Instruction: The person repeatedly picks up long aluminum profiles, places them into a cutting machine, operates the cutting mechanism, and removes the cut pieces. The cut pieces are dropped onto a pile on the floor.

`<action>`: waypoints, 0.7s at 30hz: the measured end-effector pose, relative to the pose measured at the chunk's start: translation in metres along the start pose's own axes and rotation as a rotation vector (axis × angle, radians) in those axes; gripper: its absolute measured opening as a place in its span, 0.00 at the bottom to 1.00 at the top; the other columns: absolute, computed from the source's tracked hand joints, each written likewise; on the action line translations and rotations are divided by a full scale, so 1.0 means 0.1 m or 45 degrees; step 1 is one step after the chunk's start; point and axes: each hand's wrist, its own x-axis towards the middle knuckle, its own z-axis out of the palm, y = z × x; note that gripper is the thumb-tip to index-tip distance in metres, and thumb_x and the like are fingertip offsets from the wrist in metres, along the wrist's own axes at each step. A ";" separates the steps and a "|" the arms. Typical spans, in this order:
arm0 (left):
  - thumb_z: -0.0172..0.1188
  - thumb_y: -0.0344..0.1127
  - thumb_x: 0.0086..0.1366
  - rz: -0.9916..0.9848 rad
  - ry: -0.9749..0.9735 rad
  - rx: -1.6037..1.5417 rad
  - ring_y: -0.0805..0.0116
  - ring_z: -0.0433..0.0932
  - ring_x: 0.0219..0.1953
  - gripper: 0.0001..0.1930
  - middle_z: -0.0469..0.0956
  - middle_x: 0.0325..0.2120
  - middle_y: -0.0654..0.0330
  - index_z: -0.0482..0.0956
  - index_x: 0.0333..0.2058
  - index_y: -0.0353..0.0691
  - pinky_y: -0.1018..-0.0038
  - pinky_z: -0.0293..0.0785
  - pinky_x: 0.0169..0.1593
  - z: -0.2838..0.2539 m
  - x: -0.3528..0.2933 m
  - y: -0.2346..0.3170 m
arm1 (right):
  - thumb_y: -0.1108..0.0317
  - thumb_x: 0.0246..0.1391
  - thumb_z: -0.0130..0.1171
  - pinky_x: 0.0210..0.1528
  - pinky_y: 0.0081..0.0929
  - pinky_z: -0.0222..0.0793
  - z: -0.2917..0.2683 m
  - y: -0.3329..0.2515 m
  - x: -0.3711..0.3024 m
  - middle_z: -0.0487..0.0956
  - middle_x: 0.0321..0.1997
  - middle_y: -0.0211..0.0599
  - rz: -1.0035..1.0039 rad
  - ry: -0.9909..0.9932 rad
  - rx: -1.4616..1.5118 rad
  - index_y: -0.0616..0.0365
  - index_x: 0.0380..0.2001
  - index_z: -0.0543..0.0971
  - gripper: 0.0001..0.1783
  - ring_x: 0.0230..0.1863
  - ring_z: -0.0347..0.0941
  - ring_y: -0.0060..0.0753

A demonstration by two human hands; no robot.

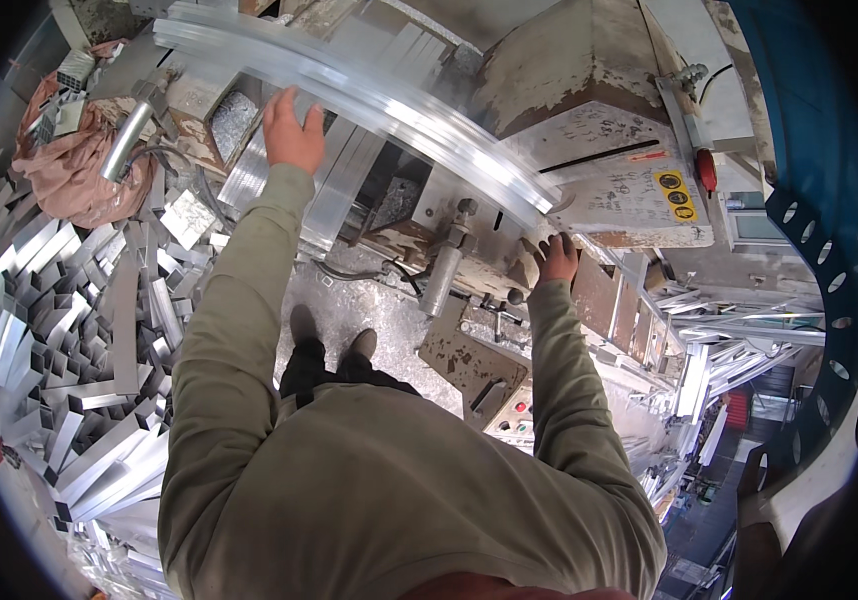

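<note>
Long silvery aluminium profiles (389, 110) lie side by side across the machine, running from the upper left toward a worn cutting-machine housing (599, 150). At their near edge is my left hand (294, 135), fingers stretched and apart; whether the fingertips touch the metal is hard to see. My right hand (557, 262) is near the right end of the profiles, just below the housing, with its fingers spread against the machine's edge. Those fingers look dark, and nothing shows in them. Between my arms a metal clamp cylinder (441, 280) points down from the machine bed.
A heap of short aluminium off-cuts (49, 340) covers the floor at left, beside a pinkish sack (89, 185). Another cylinder (127, 142) stands near the sack. A button panel (516, 418) is by my right elbow. More long profiles (749, 338) lie stacked at right.
</note>
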 end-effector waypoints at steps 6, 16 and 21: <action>0.63 0.41 0.58 0.130 -0.101 0.498 0.46 0.57 0.63 0.30 0.59 0.61 0.46 0.66 0.58 0.42 0.58 0.57 0.63 0.01 0.10 0.02 | 0.63 0.58 0.54 0.44 0.39 0.70 0.42 -0.20 0.07 0.70 0.58 0.41 -0.059 -0.157 -0.182 0.57 0.62 0.64 0.29 0.52 0.71 0.37; 0.63 0.37 0.58 0.188 -0.246 0.439 0.44 0.57 0.63 0.32 0.53 0.64 0.44 0.64 0.60 0.38 0.61 0.59 0.64 -0.16 0.18 -0.05 | 0.56 0.56 0.60 0.39 0.32 0.65 0.52 -0.41 0.24 0.77 0.44 0.28 -0.106 -0.045 -0.165 0.52 0.52 0.74 0.22 0.42 0.73 0.28; 0.63 0.39 0.59 0.125 -0.210 0.197 0.43 0.52 0.66 0.33 0.49 0.65 0.42 0.61 0.60 0.36 0.59 0.55 0.66 -0.06 0.08 -0.03 | 0.55 0.54 0.62 0.29 0.25 0.66 0.37 -0.28 0.42 0.78 0.35 0.27 -0.121 -0.001 -0.319 0.56 0.45 0.77 0.20 0.30 0.72 0.25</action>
